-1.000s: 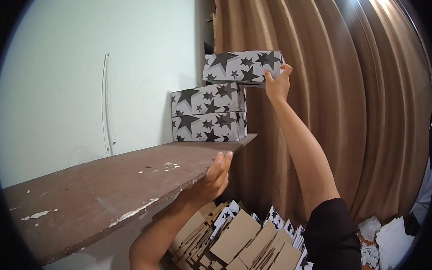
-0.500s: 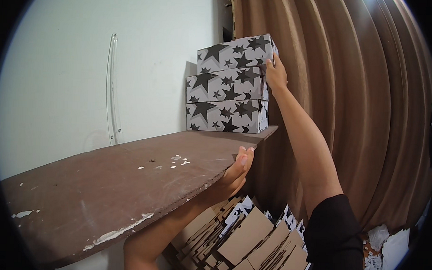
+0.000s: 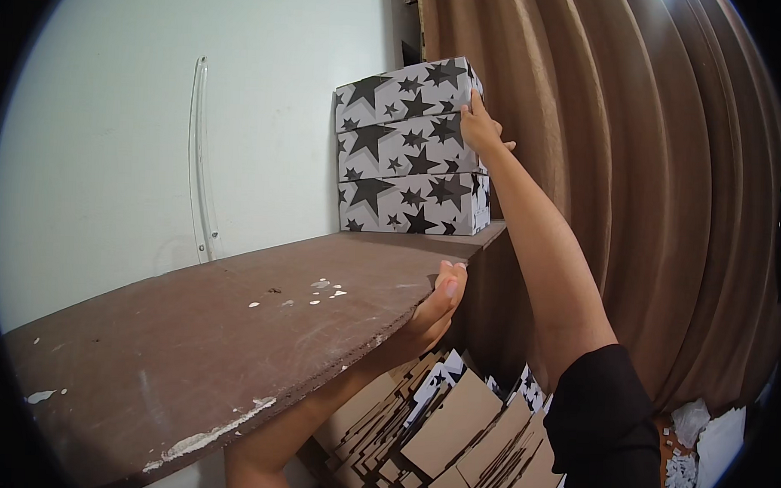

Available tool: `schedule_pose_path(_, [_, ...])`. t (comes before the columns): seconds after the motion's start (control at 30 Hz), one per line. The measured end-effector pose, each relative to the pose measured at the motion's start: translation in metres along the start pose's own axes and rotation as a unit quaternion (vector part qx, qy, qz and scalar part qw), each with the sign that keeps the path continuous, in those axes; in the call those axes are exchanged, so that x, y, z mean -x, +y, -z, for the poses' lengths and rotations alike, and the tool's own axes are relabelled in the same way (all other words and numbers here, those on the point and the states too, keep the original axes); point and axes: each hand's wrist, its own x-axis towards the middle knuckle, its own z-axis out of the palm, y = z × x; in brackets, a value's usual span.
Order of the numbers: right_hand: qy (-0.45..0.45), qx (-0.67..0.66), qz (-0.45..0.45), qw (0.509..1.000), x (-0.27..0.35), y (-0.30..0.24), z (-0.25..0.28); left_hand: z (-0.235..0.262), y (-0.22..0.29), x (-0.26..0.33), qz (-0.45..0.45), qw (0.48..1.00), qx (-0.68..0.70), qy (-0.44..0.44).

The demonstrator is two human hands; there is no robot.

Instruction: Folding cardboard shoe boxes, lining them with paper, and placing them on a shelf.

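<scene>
Three white boxes patterned with dark stars make a stack at the far end of a brown shelf. The top box (image 3: 404,94) sits slightly left of the middle box (image 3: 394,149), and the bottom box (image 3: 409,203) lies on the shelf (image 3: 224,324). My right hand (image 3: 484,127) presses against the right end of the upper boxes, fingers apart, not wrapped round anything. My left hand (image 3: 435,310) reaches up from beneath the shelf, its bent fingers curled at the front edge. Part of its palm is hidden.
Below the shelf, many flattened cardboard pieces (image 3: 453,418) stand packed together. A brown curtain (image 3: 650,210) hangs close on the right. The pale wall (image 3: 110,148) backs the shelf. White scraps (image 3: 680,473) and a clear plastic bag (image 3: 690,421) lie at lower right.
My right hand has moved left, and the top box has slid left with it. The middle box also sits slightly further left over the bottom one. My left hand stays at the shelf edge.
</scene>
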Motion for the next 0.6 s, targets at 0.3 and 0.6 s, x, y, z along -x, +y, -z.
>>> schedule_pose_path(0.3, [0.088, -0.061, 0.071, 0.992, 0.004, 0.035, 0.034, 0.013, 0.0, -0.014, 0.024, 0.999, -0.005, -0.036])
schedule_pose_path(0.6, [-0.111, 0.265, 0.299, 0.91, 0.224, 0.126, 0.111, 0.007, 0.018, -0.006, 0.197, 0.974, 0.085, -0.073])
